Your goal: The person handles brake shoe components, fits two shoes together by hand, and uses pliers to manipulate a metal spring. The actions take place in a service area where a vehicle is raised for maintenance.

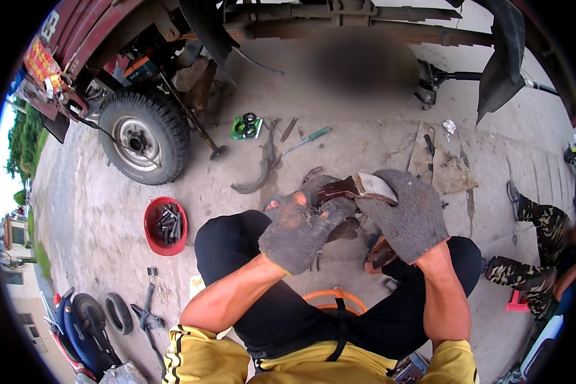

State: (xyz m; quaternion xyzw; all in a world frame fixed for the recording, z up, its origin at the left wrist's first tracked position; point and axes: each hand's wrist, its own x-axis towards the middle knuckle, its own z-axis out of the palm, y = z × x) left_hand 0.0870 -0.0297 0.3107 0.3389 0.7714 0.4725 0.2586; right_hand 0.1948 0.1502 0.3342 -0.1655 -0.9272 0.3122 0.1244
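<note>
My left hand (307, 224), in a worn grey knit glove with holes at the fingers, grips a curved brown metal piece (339, 189) with a pale band along one end. My right hand (403, 214), gloved alike, holds that piece's pale end from the right. Both hands are above my bent legs. Beyond them on the concrete lie a curved metal part (253, 187), a green-handled screwdriver (317, 136) and a green package with black rings (246, 126). To the left sits a red helmet-like bowl (149, 237) holding several dark metal parts.
A raised red truck with a wheel (141, 137) and a standing rod (205, 131) is ahead; a jack (429, 86) is under it. Cardboard (454, 173) lies right. A person in camouflage trousers (537, 224) is at far right. A motorbike (70, 333) and loose tyre (118, 313) are lower left.
</note>
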